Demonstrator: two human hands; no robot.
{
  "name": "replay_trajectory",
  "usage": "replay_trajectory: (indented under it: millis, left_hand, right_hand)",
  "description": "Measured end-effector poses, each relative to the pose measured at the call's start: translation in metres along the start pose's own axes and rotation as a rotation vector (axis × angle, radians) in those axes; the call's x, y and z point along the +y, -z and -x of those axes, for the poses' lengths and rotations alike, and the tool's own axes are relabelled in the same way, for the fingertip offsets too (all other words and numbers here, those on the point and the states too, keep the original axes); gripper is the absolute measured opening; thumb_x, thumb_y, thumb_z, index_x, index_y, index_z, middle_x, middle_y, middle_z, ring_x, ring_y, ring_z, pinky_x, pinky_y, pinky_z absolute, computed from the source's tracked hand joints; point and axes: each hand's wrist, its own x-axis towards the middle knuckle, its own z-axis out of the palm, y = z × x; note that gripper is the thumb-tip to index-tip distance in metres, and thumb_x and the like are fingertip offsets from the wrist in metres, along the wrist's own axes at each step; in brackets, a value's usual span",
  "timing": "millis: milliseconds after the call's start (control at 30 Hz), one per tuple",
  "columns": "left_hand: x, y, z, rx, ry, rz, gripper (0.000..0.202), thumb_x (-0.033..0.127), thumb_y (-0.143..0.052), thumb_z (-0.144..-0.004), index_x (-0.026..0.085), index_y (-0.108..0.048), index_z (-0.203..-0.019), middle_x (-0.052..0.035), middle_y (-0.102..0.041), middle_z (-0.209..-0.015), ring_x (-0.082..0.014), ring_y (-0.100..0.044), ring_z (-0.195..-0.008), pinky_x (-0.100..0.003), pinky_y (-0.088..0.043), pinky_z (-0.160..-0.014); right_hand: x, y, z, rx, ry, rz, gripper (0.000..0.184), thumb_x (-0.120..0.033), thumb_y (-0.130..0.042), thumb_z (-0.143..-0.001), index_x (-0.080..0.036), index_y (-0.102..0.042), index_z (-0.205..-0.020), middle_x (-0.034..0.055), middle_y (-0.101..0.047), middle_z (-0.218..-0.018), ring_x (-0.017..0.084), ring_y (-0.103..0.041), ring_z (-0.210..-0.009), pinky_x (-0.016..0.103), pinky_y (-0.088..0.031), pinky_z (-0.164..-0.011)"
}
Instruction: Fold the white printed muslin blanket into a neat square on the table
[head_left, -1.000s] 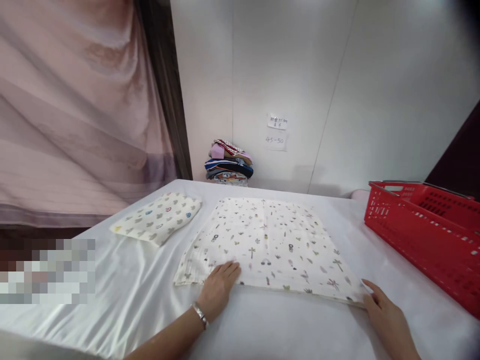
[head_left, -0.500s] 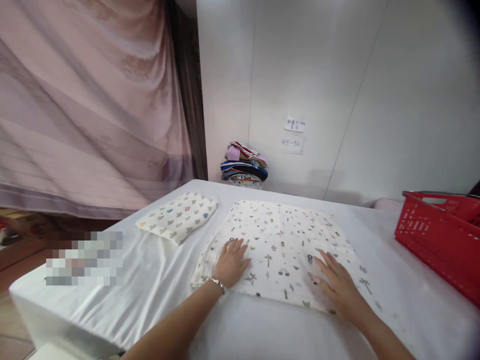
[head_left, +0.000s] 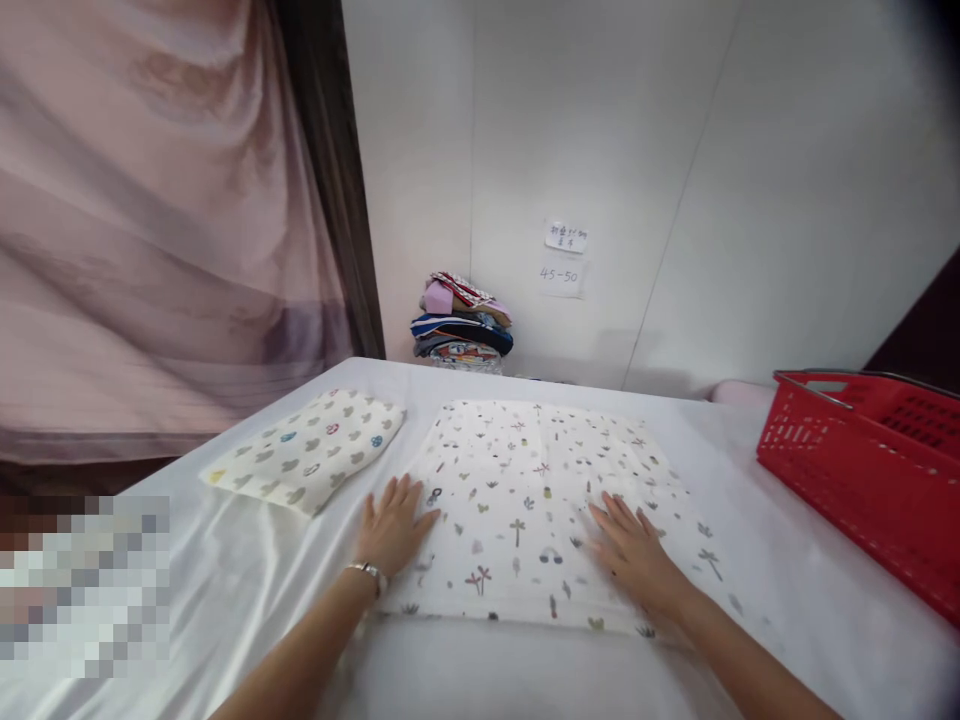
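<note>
Smooth white fabric covers the table (head_left: 480,675), where a thin white rectangular cloth printed with small palms, rainbows and leaves (head_left: 525,490) lies spread flat. Across this printed cloth's left edge, the left hand (head_left: 394,528) rests palm down, its grip spread, fingers fanned apart. On the printed cloth's right part, the right hand (head_left: 630,550) also lies palm down, its grip likewise spread. A silver-coloured metal bracelet (head_left: 367,573) circles the left wrist. Just left of the printed cloth sits a folded cream fabric piece with rounded grey motifs (head_left: 319,450); to its right, well apart, stands a red perforated plastic basket (head_left: 840,480). Beyond the printed cloth are a stack of folded multicoloured textiles (head_left: 463,330) and a pale panelled wall (head_left: 600,120) bearing handwritten white paper notes (head_left: 562,275). Far to its left hangs a draped pink curtain (head_left: 150,220).
</note>
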Motion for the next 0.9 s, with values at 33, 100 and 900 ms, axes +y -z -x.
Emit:
replay_trajectory:
  millis: [33, 100, 900]
  left_hand:
    - [-0.004, -0.001, -0.002, -0.029, 0.025, -0.004, 0.066, 0.057, -0.031, -0.082, 0.018, -0.036, -0.136, -0.0084, -0.020, -0.147, -0.0285, -0.012, -0.136, -0.053, -0.011, -0.106]
    - [-0.012, -0.005, -0.006, -0.074, 0.036, 0.005, 0.070, 0.060, -0.028, -0.081, 0.019, -0.033, -0.137, -0.0069, -0.018, -0.148, -0.0289, -0.012, -0.136, -0.053, -0.014, -0.106]
    - [-0.059, 0.010, 0.039, -0.167, 0.432, 0.346, 0.062, 0.062, -0.039, -0.073, 0.015, -0.050, -0.111, -0.0116, -0.064, -0.089, -0.0295, -0.062, -0.085, -0.039, -0.045, -0.075]
  right_hand:
    - [0.001, 0.000, -0.006, -0.004, -0.009, 0.020, 0.058, -0.057, -0.022, -0.089, -0.030, -0.024, -0.140, -0.0007, -0.007, -0.149, 0.024, -0.004, -0.136, 0.048, -0.005, -0.109]
    - [0.006, -0.003, -0.015, -0.029, -0.048, 0.052, 0.060, -0.058, -0.023, -0.088, -0.028, -0.027, -0.139, 0.0007, -0.010, -0.149, 0.025, -0.006, -0.136, 0.048, -0.006, -0.109]
    - [0.099, -0.033, 0.081, 0.145, -0.272, 0.175, 0.053, -0.054, -0.033, -0.086, -0.031, -0.038, -0.134, -0.0001, -0.024, -0.144, 0.025, -0.019, -0.133, 0.051, -0.019, -0.106]
